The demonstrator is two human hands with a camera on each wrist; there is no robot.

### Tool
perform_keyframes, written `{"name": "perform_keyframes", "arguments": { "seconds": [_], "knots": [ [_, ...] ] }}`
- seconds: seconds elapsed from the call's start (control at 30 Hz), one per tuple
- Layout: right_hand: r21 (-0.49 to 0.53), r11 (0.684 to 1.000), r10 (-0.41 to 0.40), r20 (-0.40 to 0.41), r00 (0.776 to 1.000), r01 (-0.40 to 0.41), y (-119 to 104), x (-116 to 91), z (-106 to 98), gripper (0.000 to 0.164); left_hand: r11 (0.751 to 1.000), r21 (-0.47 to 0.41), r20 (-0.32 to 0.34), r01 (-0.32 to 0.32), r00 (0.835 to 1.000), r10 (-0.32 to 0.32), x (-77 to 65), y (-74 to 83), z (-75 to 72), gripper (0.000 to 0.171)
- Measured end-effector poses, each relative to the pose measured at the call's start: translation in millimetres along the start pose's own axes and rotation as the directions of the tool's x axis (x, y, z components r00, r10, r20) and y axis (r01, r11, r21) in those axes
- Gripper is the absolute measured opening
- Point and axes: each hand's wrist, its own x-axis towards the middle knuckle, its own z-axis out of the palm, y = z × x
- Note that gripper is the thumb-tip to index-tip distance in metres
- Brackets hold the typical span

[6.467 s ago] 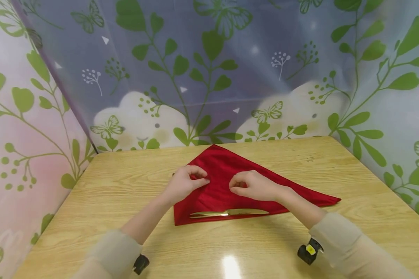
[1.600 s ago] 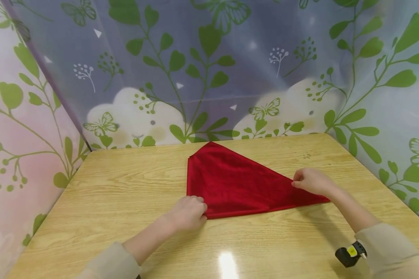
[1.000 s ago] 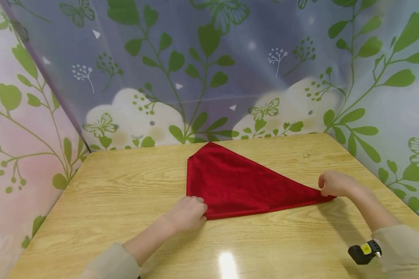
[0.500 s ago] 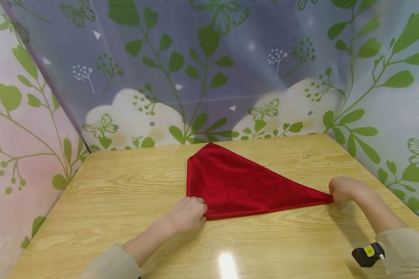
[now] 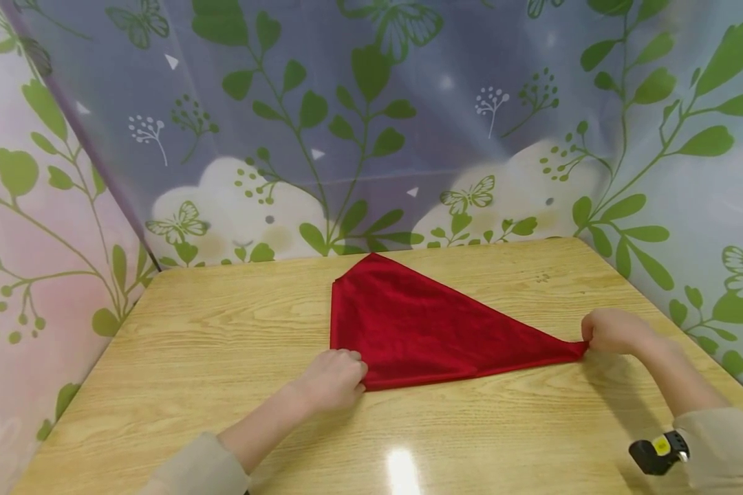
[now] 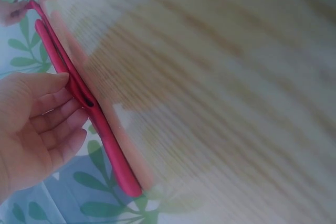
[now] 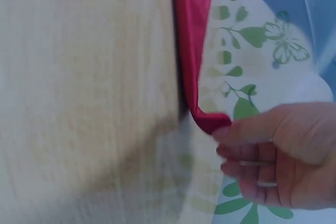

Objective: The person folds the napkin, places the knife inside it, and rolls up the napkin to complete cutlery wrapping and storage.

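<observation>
A red satin napkin (image 5: 421, 323) lies folded on the wooden table, wide at the left and tapering to a point at the right. My left hand (image 5: 334, 378) grips its near left corner. In the left wrist view, the thumb presses the rolled edge of the napkin (image 6: 118, 161), with the fingers curled behind it. At the far right, my right hand (image 5: 616, 333) pinches the napkin's tip. The right wrist view shows that tip bent up between thumb and fingertips, beside the strip of napkin (image 7: 191, 40). No gold-coloured knife shows in any current view.
The light wooden table (image 5: 223, 316) runs back to a printed curtain (image 5: 254, 124) with leaves and butterflies. More printed cloth stands at both sides. A small black wrist camera (image 5: 659, 452) hangs below the right sleeve.
Earlier, both hands hovered over the napkin, and a gold knife lay along its front edge. The knife is out of sight; the right hand has slid right to the tip and turned it up.
</observation>
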Motion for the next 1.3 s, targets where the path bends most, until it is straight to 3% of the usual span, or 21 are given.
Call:
{"name": "perform_keyframes", "arguments": {
  "seconds": [0.2, 0.53, 0.87, 1.0, 1.13, 1.3],
  "knots": [
    [0.099, 0.993, -0.068, -0.020, 0.997, 0.070, -4, 4, -10, 0.004, 1.000, 0.014, -0.003, 0.004, 1.000, -0.004, -0.2, 0.7, 1.0, 0.025],
    [0.117, 0.986, -0.103, -0.141, 0.985, 0.120, -22, 8, -17, 0.005, 1.000, 0.021, -0.003, 0.009, 1.000, -0.009, -0.1, 1.5, 2.0, 0.022],
    [0.314, 0.938, -0.078, -0.225, 0.971, 0.149, -57, 13, -24, 0.010, 1.000, -0.001, -0.010, 0.027, 1.000, -0.027, 0.7, 2.0, -0.1, 0.029],
    [0.308, 0.932, -0.109, -0.267, 0.958, 0.192, -75, 18, -26, 0.008, 1.000, -0.007, -0.017, 0.030, 0.999, -0.030, 1.2, 2.0, 0.2, 0.035],
    [0.323, 0.918, -0.142, -0.269, 0.953, 0.228, -93, 23, -29, 0.007, 0.998, -0.053, -0.057, 0.032, 0.998, -0.035, 2.1, 0.7, 2.3, 0.037],
    [0.364, 0.892, -0.180, -0.260, 0.949, 0.268, -118, 32, -32, 0.007, 0.992, -0.121, -0.178, 0.037, 0.982, -0.058, 7.9, -2.0, 1.7, 0.027]
  ]
}}
